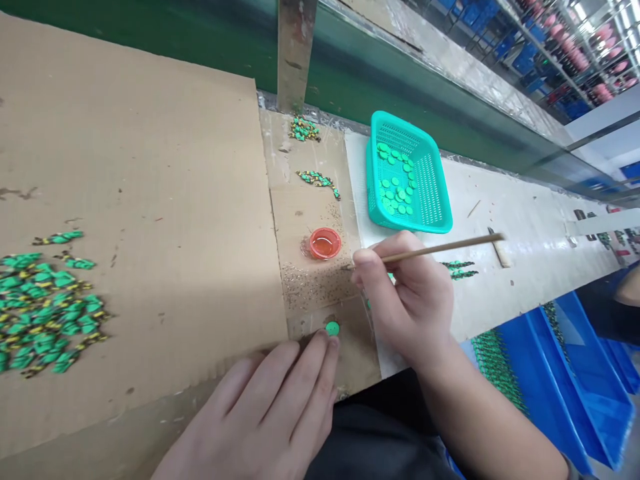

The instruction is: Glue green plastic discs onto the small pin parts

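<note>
My right hand [413,293] pinches a thin wooden-handled brush [443,248]. The dark tip of the brush points left, over tiny brown specks [313,283] scattered on the cardboard. My left hand [280,393] lies palm down, fingers stretched out and close together; its thumb is hidden. The fingertips touch the near edge of a small green disc [333,328], which lies on the cardboard. Just beyond the brush tip stands a small red cup [325,244] with liquid in it. Part of another green piece shows behind my right hand.
A turquoise basket [440,193] with green discs stands behind my right hand. Green, yellow and black pieces [50,310] are heaped at left, with smaller groups [304,128] at the back. Blue bins [540,373] stand at lower right. A metal post [296,53] rises at the back edge.
</note>
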A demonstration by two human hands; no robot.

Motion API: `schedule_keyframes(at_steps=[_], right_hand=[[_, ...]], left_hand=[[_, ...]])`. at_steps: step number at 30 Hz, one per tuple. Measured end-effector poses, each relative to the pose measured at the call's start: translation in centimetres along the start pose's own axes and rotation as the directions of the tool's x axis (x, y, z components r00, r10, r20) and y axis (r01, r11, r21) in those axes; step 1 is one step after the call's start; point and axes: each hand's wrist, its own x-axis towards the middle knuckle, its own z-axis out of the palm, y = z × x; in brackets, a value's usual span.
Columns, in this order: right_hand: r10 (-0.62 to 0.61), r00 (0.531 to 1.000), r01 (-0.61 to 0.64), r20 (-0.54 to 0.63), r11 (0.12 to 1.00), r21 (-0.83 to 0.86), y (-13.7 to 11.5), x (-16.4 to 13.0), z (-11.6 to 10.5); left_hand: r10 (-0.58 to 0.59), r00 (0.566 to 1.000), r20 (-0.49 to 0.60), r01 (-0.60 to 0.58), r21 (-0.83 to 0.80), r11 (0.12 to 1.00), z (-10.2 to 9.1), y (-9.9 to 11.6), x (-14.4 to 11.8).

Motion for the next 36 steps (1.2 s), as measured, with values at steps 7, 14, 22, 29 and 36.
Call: schedule_keyframes(at_steps=[7, 14, 22, 29, 36], right_hand=[[0.012, 1.0, -0.012, 0.005, 1.0, -0.025, 0.8, 0.1, 0.7], [-0.033, 0.999, 0.036, -0.036, 0.993, 0.112, -0.5, -3.7, -0.8], [-0.147, 0.989, 0.145, 0.009, 0.983, 0.111, -1.9, -7.0, -0.5], [-0.107, 0.994, 0.109, -0.022, 0.984, 0.144, -1.6, -7.0, 0.0], [-0.095, 0.995, 0.095, -0.008, 0.986, 0.134, -1.6, -7.2, 0.0]], left_hand=[[0.001, 1.0, -0.003, -0.002, -0.02, 1.0, -0.1, 0.1, 0.2], [0.012, 1.0, 0.017, -0.012, -0.027, 1.0, -0.1, 0.1, -0.1], [0.028, 0.998, 0.062, -0.026, -0.037, 0.999, -0.3, 0.2, -0.9], [0.016, 0.998, 0.065, -0.014, -0.028, 1.0, -0.3, 0.2, -0.7], [0.017, 0.998, 0.066, -0.014, -0.046, 0.999, -0.3, 0.2, -0.6]])
